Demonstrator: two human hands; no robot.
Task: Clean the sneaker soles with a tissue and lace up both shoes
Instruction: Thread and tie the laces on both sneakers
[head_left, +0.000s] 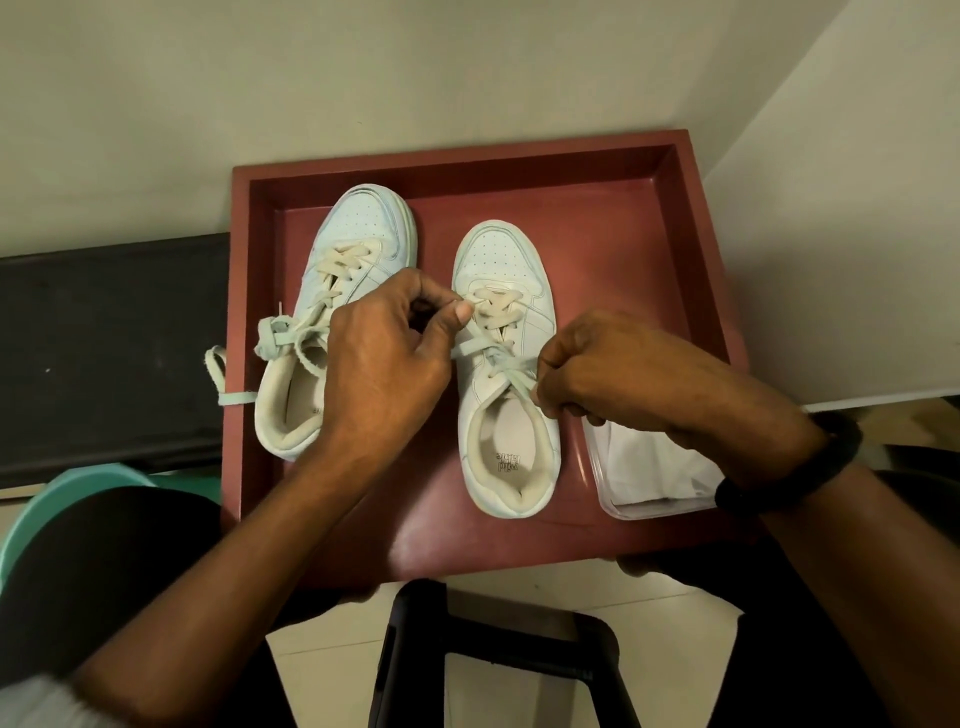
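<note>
Two white sneakers stand upright, toes away from me, in a red tray (613, 218). The left sneaker (358, 228) carries a tied lace bow (272, 338) whose ends hang over the tray's left rim. Over the right sneaker (498, 260), my left hand (384, 358) pinches one lace end (470, 345) between thumb and fingers. My right hand (613, 369) pinches the other lace end on the shoe's right side. The two ends cross above the tongue. A clear box with white tissues (644, 467) lies in the tray's near right corner, partly under my right wrist.
The tray rests on my lap against a pale wall. A black bench (104, 343) runs off to the left. A teal bucket (67, 499) stands at lower left. A black stool frame (498, 660) sits on the tiled floor below the tray.
</note>
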